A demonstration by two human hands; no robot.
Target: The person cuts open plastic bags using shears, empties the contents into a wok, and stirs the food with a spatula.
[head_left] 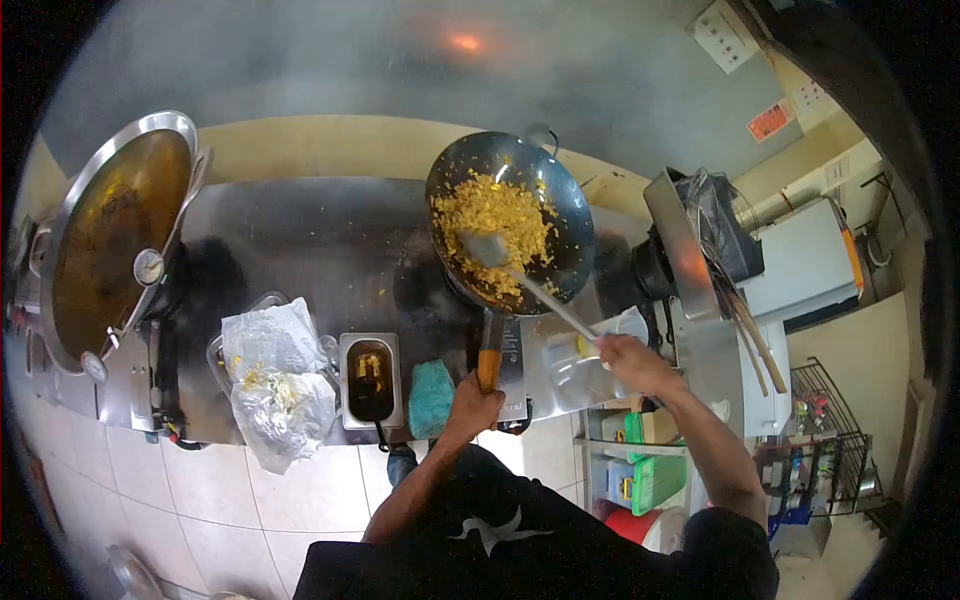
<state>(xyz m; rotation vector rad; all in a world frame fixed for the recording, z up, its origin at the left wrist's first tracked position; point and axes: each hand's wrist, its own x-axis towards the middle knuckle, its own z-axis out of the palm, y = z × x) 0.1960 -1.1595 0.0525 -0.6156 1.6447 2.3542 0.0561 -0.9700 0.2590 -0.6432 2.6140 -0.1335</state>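
Observation:
My left hand (472, 408) is wrapped around the wooden handle of a dark wok (573, 215), which sits over the stove on the steel counter. Loose yellow fried rice (505, 212) fills much of the wok, with grains scattered up its wall. In my right hand (640, 367) is the long metal shaft of a wok spatula (556, 304). The spatula's flat blade rests in the rice, left of the wok's middle. Near my left wrist lies a teal cloth (431, 398). A clear plastic container (575, 370) stands close to my right hand.
A large pan of brown oil (120, 240) with dial thermometers stands at the far left. Crumpled foil (285, 410) and a steel container of dark sauce (398, 385) line the counter's front. Steel trays with utensils (690, 245) are at right. Haze hangs over the back wall.

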